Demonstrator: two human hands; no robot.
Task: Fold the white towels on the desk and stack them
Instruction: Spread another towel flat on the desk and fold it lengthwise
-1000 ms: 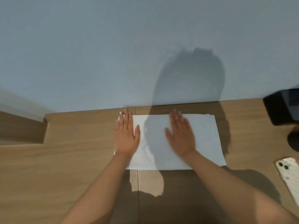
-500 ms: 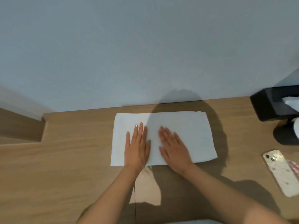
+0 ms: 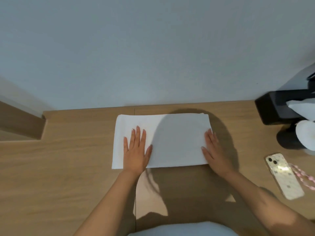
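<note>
A white towel (image 3: pixel 173 140), folded into a long rectangle, lies flat on the wooden desk (image 3: pixel 68 167) close to the wall. My left hand (image 3: pixel 137 150) presses flat on the towel's left part, fingers straight and pointing away from me. My right hand (image 3: pixel 214 150) lies flat over the towel's right edge, fingers straight, partly on the towel and partly on the desk. More white fabric (image 3: pixel 184 229) shows at the bottom edge of the view, close to my body.
A black tissue box (image 3: pixel 276 108) with a white tissue sticking out stands at the back right. A dark round object with a white top (image 3: pixel 305 137) sits in front of it. A phone in a pale patterned case (image 3: pixel 283 176) with a pink strap lies at the right.
Both hands were together at the towel's middle half a second ago. The right hand has slid out to the right edge, and the left hand has slid left. The towel stays flat.
</note>
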